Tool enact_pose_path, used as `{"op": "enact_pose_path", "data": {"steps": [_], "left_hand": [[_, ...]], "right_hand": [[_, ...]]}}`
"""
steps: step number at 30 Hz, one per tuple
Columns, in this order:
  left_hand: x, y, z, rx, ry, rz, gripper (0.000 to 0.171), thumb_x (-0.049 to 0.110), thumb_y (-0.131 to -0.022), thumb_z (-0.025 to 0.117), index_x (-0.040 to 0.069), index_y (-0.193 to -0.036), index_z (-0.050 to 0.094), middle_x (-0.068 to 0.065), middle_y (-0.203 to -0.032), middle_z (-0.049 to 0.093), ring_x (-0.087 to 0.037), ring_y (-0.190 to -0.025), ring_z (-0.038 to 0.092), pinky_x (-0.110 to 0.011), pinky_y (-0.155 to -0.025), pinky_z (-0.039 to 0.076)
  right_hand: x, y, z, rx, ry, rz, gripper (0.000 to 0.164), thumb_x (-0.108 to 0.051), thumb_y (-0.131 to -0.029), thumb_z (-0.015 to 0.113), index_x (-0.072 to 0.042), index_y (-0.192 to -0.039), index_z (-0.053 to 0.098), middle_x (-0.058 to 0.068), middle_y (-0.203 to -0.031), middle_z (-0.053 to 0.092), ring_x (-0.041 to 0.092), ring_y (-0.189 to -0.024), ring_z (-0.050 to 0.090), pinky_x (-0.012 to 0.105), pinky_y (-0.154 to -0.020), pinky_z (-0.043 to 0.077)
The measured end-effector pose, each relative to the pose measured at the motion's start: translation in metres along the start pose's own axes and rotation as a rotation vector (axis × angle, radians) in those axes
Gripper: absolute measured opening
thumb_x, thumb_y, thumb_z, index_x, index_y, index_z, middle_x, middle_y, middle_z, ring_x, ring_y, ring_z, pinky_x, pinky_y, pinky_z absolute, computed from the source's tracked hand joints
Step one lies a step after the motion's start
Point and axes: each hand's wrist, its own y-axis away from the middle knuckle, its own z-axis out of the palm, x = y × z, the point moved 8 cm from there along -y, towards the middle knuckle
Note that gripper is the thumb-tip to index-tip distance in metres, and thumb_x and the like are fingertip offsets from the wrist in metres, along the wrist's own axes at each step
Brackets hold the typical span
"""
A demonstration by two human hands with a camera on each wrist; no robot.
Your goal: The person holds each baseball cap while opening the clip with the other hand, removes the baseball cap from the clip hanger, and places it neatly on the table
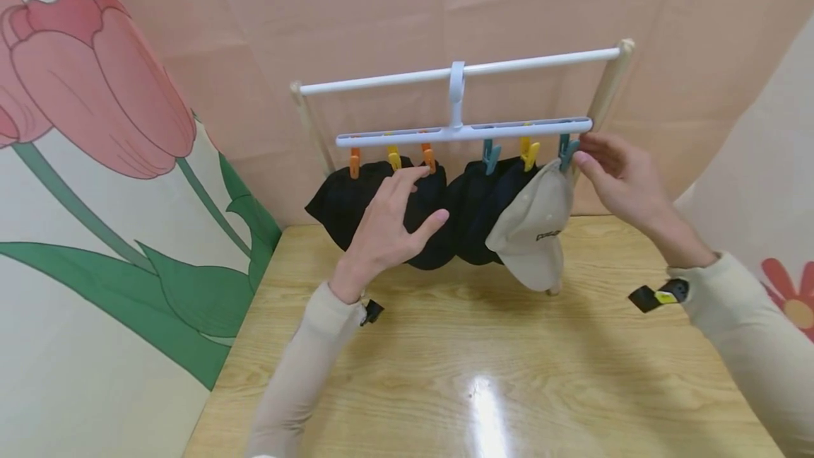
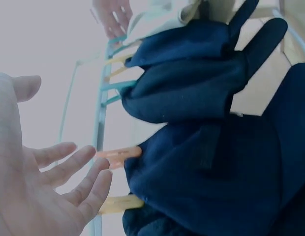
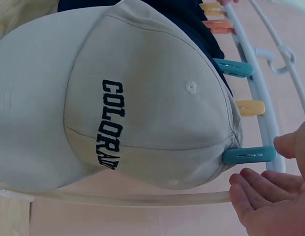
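Observation:
A beige baseball cap (image 3: 142,83) with dark lettering hangs by its crown from a teal clip (image 3: 248,155) at the right end of a pale blue clip hanger (image 1: 407,138). Beside that clip is my right hand (image 1: 626,175), its thumb and relaxed fingers spread around the clip's end without squeezing it. My left hand (image 1: 384,228) is held up, fingers extended and nothing in it, in front of the black caps (image 2: 201,167) and close to an orange clip (image 2: 118,156). Several dark caps hang in a row from orange, yellow and teal clips.
The hanger hooks over the white rail (image 1: 540,62) of a stand with wooden posts (image 1: 612,83). Below is a wood-grain table (image 1: 407,373). A pink cloth backdrop (image 1: 356,6) rises behind, and a tulip-printed panel (image 1: 102,90) stands to the left.

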Motion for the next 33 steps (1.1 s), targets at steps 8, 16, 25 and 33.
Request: {"op": "enact_pose_path", "data": {"steps": [8,16,25,33], "left_hand": [[0.013,-0.007,0.017,-0.036,-0.003,0.021,0.07,0.05,-0.102,0.067,0.01,-0.156,0.049,-0.008,-0.155,0.054,-0.028,-0.138,0.055,-0.045,-0.111,0.052],[0.029,-0.018,0.033,-0.071,-0.007,0.06,0.071,0.048,-0.102,0.067,0.008,-0.157,0.048,-0.007,-0.156,0.053,-0.025,-0.14,0.053,-0.042,-0.114,0.049],[0.04,-0.024,0.044,-0.09,0.013,0.075,0.07,0.045,-0.102,0.069,0.009,-0.158,0.047,-0.006,-0.157,0.052,-0.024,-0.141,0.053,-0.042,-0.114,0.05],[0.049,-0.029,0.058,-0.116,0.044,0.081,0.064,0.042,-0.106,0.064,0.01,-0.158,0.046,-0.006,-0.16,0.049,-0.023,-0.144,0.051,-0.038,-0.117,0.047]], "right_hand": [[0.005,0.0,0.006,-0.025,0.009,0.021,0.055,-0.028,-0.111,0.057,0.003,-0.156,0.048,0.032,-0.149,0.057,-0.009,-0.117,0.055,0.002,-0.095,0.045],[0.006,0.001,0.009,-0.012,0.001,0.02,0.054,-0.028,-0.112,0.055,0.0,-0.158,0.047,0.03,-0.151,0.056,0.009,-0.133,0.057,0.006,-0.103,0.045],[0.004,-0.002,0.015,-0.036,-0.007,0.028,0.053,-0.027,-0.113,0.054,0.003,-0.156,0.048,0.032,-0.148,0.058,0.005,-0.123,0.059,0.001,-0.093,0.044],[0.003,-0.003,0.019,-0.048,-0.026,-0.008,0.049,-0.023,-0.113,0.052,0.007,-0.152,0.05,0.033,-0.146,0.059,-0.005,-0.119,0.057,0.001,-0.094,0.044]]}}
